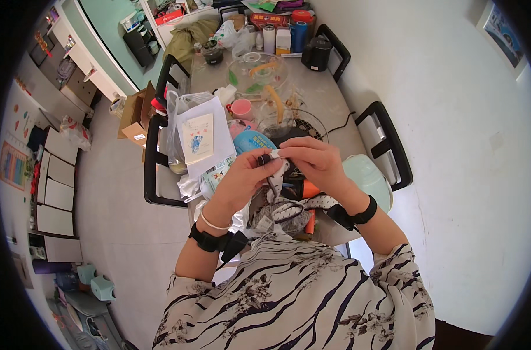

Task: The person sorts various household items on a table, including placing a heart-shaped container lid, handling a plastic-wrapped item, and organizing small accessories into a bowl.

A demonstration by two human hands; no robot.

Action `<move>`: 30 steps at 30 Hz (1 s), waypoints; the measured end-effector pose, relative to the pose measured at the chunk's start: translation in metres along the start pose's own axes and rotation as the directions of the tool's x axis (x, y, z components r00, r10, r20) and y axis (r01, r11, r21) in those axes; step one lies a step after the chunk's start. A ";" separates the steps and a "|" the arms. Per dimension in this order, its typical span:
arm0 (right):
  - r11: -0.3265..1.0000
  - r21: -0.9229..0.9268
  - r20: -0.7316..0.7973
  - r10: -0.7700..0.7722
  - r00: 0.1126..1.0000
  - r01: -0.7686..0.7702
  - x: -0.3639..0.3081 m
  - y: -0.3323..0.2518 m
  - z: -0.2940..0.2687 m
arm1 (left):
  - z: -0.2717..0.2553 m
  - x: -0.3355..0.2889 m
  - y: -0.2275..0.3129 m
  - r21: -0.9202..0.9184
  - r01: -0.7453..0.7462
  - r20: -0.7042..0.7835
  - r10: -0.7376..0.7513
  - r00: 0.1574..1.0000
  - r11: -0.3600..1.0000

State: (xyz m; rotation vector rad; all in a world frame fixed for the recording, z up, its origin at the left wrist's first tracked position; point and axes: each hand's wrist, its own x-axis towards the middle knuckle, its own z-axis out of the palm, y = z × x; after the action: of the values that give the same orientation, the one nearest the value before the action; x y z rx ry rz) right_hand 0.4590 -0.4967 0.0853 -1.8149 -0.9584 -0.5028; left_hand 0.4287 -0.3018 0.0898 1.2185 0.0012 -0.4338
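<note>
Cream fabric with dark wavy stripes and flower sprays, the wearer's top (294, 291), fills the near edge. Above it, the left hand (242, 178) pinches a small black cylinder (264, 159) between thumb and fingers, while the fingertips of the right hand (318, 163) close on its white end; the cylinder is held up over the near part of the table (329, 99). Black straps circle both wrists, and a pale bangle (215, 225) sits on the left one. Just below the hands lie looped grey cord and a clear plastic bundle (264, 221) bearing a pale label, its print too small to make out. Beyond them, a blue oval (254, 142) carries white lettering. Left of that, white sheets (222, 125) lie under a cream booklet (199, 139) showing a blue drawing and small characters that are hard to read. Farther up stand a pink cup (241, 109) and a glass teapot (275, 121) with a tan handle. At the far end, a red box (269, 21) with yellow lettering stands behind a blue bottle (299, 37), a white carton (283, 42) and a black kettle (316, 54).
</note>
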 end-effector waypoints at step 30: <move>0.737 0.510 0.177 0.414 0.893 -0.443 0.000 -0.014 0.004 | 0.004 -0.010 0.012 0.272 -0.356 -0.049 0.383 0.923 0.894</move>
State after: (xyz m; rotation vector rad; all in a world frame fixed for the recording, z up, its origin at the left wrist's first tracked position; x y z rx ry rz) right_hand 0.4478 -0.4908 0.0916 -1.4559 -0.5927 0.1114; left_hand 0.4222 -0.2990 0.1047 1.4603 -0.2048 -0.0355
